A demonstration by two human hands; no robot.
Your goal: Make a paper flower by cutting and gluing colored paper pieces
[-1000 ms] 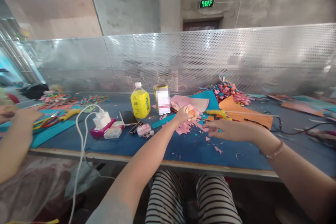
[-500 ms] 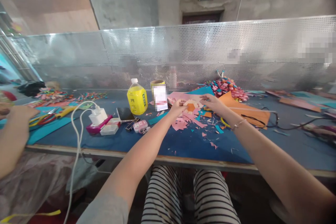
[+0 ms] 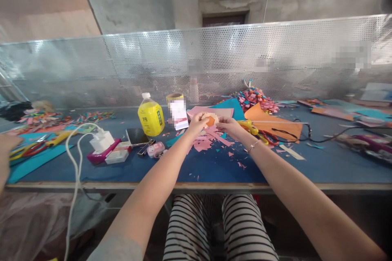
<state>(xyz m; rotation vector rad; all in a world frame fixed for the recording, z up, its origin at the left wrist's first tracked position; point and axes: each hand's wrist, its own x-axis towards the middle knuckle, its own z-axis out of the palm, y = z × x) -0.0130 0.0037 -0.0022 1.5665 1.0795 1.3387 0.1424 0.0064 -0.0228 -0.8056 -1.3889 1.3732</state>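
In front of me, my left hand [image 3: 197,124] pinches the left side of a small cream and orange cut-out piece [image 3: 210,121]. Its orange part faces me, with a cream scalloped edge showing behind. My right hand [image 3: 229,126], a bracelet on its wrist, has its fingers closed at the piece's right edge. Both hands are raised a little over a heap of pink scraps [image 3: 202,143]. Beside my right hand lie a yellow tool [image 3: 248,126] resembling a glue gun and scissors with red and yellow handles [image 3: 268,137].
A yellow-filled bottle [image 3: 151,118], a phone [image 3: 136,136] and a purple power strip [image 3: 104,151] with white cables stand to the left. Orange sheets [image 3: 275,124] and a pile of colourful offcuts [image 3: 254,100] lie behind right. Another person's hand [image 3: 9,144] shows at far left.
My right hand has come down and in to the edge of the cream and orange piece, uncovering the yellow tool and scissors. The view has turned slightly right.
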